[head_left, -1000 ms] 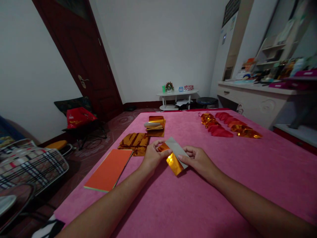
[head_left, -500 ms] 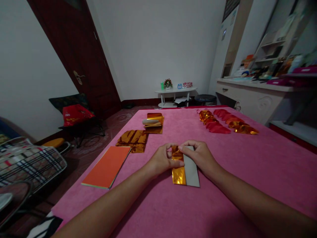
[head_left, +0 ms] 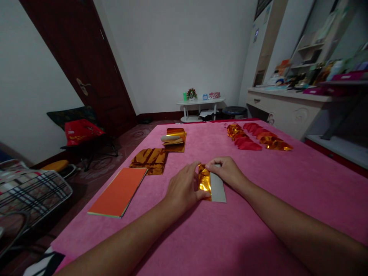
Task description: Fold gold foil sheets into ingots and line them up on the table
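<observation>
The left hand (head_left: 182, 186) grips the shiny gold-and-grey rectangular foil paper (head_left: 217, 187) along its left side, the right hand (head_left: 227, 171) pinching its far edge, apparently keeping it flat on the pink cloth (head_left: 258, 237).

Foil (head_left: 204, 181) gold, card (head_left: 217, 188) gry, cloth (head_left: 184, 245) pnk, ppr (head_left: 119, 191) orng.

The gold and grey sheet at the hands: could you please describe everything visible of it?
The sheet is roughly rectangular, crinkled foil-like gold on the left and matt grey on the right. It seems nearly flat on the pink cloth; the thumb of the left hand rests on its gold, and the right hand grips its far end.
</observation>
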`<action>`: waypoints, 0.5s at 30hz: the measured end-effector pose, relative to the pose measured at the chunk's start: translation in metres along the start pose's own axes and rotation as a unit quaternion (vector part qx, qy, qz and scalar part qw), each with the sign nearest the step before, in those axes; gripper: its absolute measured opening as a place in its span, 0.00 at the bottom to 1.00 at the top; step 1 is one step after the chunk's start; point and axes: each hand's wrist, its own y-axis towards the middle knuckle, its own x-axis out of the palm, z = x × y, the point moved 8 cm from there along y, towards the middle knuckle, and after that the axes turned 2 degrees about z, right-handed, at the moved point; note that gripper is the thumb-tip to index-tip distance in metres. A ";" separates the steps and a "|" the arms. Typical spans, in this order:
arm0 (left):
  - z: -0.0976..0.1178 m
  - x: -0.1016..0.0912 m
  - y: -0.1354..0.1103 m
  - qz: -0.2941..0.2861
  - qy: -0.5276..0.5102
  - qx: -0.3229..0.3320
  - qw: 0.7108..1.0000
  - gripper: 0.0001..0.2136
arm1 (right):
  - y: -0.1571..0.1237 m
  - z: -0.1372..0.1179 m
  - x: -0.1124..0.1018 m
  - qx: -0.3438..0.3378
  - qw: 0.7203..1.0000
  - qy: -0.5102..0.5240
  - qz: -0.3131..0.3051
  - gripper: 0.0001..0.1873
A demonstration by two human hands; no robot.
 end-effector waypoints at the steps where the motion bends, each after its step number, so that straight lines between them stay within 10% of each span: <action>1: 0.005 -0.004 0.000 0.015 0.027 0.035 0.999 0.37 | 0.002 -0.001 0.001 -0.015 1.000 -0.019 -0.004 0.11; 7: 0.015 0.005 0.004 -0.058 0.044 0.157 0.985 0.09 | 0.011 -0.003 0.014 -0.066 0.991 -0.117 -0.019 0.11; 15: 0.010 0.012 0.003 -0.147 -0.056 0.158 0.975 0.09 | -0.011 -0.038 0.013 -0.191 0.917 -0.350 0.028 0.08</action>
